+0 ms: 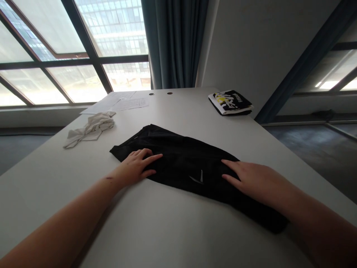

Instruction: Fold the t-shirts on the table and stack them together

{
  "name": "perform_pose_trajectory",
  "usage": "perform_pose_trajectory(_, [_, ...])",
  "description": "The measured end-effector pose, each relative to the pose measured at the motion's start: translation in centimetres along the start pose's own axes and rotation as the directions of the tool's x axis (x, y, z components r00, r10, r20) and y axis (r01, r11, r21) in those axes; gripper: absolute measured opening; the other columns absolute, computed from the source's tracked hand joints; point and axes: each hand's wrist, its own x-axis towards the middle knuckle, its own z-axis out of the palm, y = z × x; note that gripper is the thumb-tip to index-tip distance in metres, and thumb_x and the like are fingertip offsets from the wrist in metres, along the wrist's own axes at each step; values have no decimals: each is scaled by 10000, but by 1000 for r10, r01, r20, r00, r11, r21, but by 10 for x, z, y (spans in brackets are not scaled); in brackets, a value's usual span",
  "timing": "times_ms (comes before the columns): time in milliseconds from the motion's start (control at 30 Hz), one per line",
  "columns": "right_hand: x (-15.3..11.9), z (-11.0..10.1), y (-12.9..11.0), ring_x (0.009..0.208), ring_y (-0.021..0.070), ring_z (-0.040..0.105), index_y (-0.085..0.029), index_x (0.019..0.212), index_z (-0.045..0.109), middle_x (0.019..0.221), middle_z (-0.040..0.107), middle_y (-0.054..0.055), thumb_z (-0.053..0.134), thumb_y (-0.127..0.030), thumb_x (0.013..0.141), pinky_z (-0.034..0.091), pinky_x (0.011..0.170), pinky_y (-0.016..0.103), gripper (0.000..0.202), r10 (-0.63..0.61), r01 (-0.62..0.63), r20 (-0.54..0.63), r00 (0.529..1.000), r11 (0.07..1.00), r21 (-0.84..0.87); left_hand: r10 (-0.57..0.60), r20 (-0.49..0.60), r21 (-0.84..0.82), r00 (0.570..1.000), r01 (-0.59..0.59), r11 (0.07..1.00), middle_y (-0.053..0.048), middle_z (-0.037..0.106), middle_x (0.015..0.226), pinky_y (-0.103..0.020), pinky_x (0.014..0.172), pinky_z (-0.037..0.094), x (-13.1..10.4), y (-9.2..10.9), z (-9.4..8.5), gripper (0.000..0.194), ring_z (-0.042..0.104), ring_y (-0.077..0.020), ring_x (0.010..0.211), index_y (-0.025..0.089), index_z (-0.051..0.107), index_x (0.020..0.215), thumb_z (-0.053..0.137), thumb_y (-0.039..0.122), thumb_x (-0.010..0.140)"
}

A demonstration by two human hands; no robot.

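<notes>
A black garment with a small pale logo, apparently a pair of trousers (178, 160), lies flattened across the white table in front of me, its long end running toward the lower right. My left hand (141, 163) rests on the garment's left part, fingers spread and palm down. On the right part lies my right hand (245, 176), its fingers stretched toward the logo. Neither hand grips the cloth. Part of the garment's right end is hidden under my right hand and forearm.
A crumpled pale cloth (92, 128) lies on the table (173, 115) at the left. Sheets of paper (117, 102) are behind it. Toward the back right sits a folded black and white printed cloth (231, 102). A curtain (175, 44) and windows stand beyond the table.
</notes>
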Motion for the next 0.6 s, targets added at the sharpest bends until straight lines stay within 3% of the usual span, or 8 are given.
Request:
perform_pose_trajectory(100, [-5, -16, -12, 850, 362, 785, -191, 1238, 773, 955, 815, 159, 507, -503, 1027, 588, 733, 455, 461, -29, 23, 80, 996, 997, 75, -46, -22, 72, 999, 47, 996, -96, 676, 1230, -481, 1055, 475, 1, -5, -6, 336, 628, -279, 1108, 337, 756, 1290, 520, 387, 1055])
perform_pose_trajectory(200, [-11, -25, -29, 848, 288, 780, -229, 1141, 805, 933, 817, 101, 602, -422, 993, 556, 753, 359, 317, -285, 225, 172, 943, 926, 302, -168, -94, 179, 981, 183, 967, -103, 681, 1281, -520, 1065, 435, -3, -13, -13, 313, 589, -318, 1193, 318, 796, 1144, 510, 276, 1025])
perform_pose_trajectory(333, [-22, -26, -49, 784, 228, 762, -253, 1294, 789, 859, 808, 61, 679, -347, 941, 518, 725, 300, 382, -543, 388, 220, 810, 778, 495, -467, -161, 288, 869, 494, 820, -159, 641, 1379, -600, 999, 439, -11, -29, -20, 341, 560, -409, 1237, 249, 812, 1101, 504, 200, 963])
perform_pose_trajectory(433, [-30, -23, -58, 705, 203, 737, -276, 1267, 810, 730, 775, 20, 694, -299, 917, 503, 720, 290, 369, -652, 462, 231, 722, 703, 541, -606, -152, 296, 781, 621, 726, -205, 630, 1394, -623, 983, 445, -14, -41, -22, 372, 575, -443, 1233, 186, 807, 1105, 462, 202, 968])
perform_pose_trajectory(500, [-31, -21, -61, 704, 195, 732, -276, 1205, 833, 734, 779, 17, 678, -270, 918, 503, 744, 292, 326, -684, 500, 201, 701, 673, 545, -664, -162, 274, 730, 679, 681, -236, 595, 1459, -635, 999, 444, -14, -45, -22, 397, 570, -461, 1266, 139, 781, 1172, 447, 213, 970])
perform_pose_trajectory(600, [-27, -15, -60, 720, 186, 728, -254, 1071, 850, 774, 789, 28, 606, -268, 969, 492, 741, 286, 265, -662, 521, 146, 735, 690, 503, -694, -240, 216, 679, 734, 644, -254, 509, 1574, -645, 1035, 432, -11, -41, -24, 474, 531, -472, 1354, 97, 702, 1337, 415, 261, 997])
